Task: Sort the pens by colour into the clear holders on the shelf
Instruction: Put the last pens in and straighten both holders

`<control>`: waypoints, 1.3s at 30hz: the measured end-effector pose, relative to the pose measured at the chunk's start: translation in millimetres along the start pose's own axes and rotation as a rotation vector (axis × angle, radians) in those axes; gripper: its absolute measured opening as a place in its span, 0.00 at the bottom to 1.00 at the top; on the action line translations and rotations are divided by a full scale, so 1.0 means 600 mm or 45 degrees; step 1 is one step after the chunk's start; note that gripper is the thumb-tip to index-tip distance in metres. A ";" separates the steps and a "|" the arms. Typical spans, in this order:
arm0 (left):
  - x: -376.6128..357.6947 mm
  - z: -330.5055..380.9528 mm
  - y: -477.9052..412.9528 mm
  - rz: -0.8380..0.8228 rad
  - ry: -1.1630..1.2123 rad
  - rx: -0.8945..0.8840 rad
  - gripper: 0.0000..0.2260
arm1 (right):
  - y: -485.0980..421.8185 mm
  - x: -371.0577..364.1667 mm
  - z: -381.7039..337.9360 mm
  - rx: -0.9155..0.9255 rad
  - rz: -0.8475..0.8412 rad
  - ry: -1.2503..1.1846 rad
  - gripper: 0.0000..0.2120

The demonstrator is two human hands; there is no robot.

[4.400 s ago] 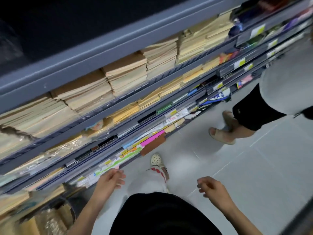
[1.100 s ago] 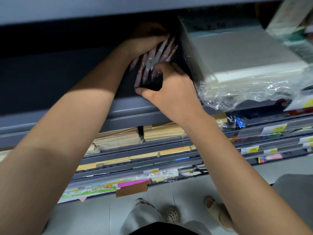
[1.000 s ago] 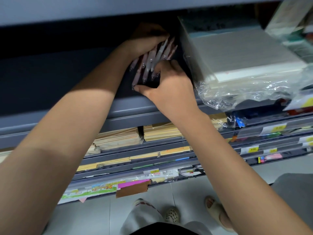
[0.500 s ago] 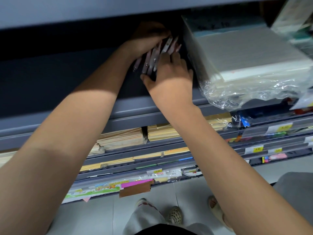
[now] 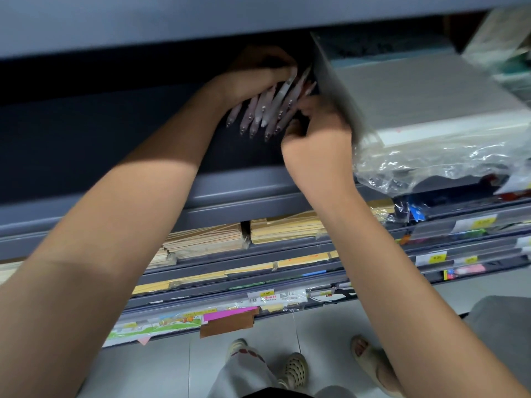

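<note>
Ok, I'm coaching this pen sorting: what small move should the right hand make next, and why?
Probably pinch one pen from the fan and draw it free. The left hand grips a fanned bundle of pale pens, tips down, and the right hand is curled beside their lower ends, next to the plastic-wrapped paper stack. No clear holder shows.

Left hand, right hand: both curled.

One left grip, one right grip, roughly eight pens.
</note>
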State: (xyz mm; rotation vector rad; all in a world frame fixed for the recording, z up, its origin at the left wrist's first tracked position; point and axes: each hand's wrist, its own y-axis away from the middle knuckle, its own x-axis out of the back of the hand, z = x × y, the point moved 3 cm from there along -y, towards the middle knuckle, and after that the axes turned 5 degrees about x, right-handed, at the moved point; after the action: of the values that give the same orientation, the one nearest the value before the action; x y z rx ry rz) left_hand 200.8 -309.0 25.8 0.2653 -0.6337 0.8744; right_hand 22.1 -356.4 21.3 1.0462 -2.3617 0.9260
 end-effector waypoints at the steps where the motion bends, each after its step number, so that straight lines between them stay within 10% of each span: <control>1: 0.000 0.002 -0.001 0.035 0.009 0.004 0.06 | -0.011 -0.001 -0.002 -0.051 -0.056 0.052 0.14; 6: 0.026 0.015 0.023 0.191 -0.002 0.228 0.20 | -0.070 -0.001 -0.004 -0.335 -0.212 0.167 0.18; 14: 0.034 0.039 0.086 -0.366 -0.494 0.451 0.13 | -0.137 -0.020 -0.009 -0.345 -0.422 0.153 0.17; 20: 0.017 0.058 0.082 -0.413 -0.521 0.553 0.30 | -0.151 -0.005 -0.020 -0.236 -0.641 0.219 0.14; 39: -0.016 0.112 0.062 -0.585 -0.900 0.807 0.20 | -0.114 0.091 0.003 -0.300 -0.644 0.358 0.17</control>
State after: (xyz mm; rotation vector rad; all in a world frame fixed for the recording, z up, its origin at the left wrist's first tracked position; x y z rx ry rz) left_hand 139.9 -323.0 71.5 1.2810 -0.8810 0.4945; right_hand 38.9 -419.5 79.8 1.2396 -1.7985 0.5480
